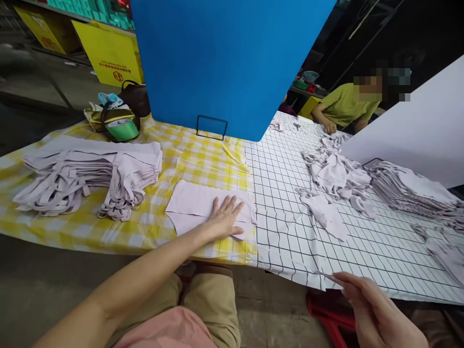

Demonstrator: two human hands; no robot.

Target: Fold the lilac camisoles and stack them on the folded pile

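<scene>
My left hand [225, 217] lies flat with spread fingers on a pale lilac garment piece [192, 200], which is spread on the yellow checked tablecloth [152, 237]. My right hand [377, 307] is at the front edge of the white grid-patterned cloth [279, 193]. Its thumb and fingers pinch a thin pointed tool [331, 278], mostly hidden in the grip, so I cannot tell its exact kind. To the left sits a neat stack of lilac strapped garments [97, 162], straps hanging toward me. A single loose garment [326, 215] lies on the grid cloth to the right.
A tall blue panel [224, 58] stands at the back; a white panel [409, 125] stands at right. Loose garments [337, 171] and another stack [409, 188] lie there. A green ribbon roll [122, 129] is at back left. A co-worker [344, 104] sits across the table. A red stool [331, 319] is below.
</scene>
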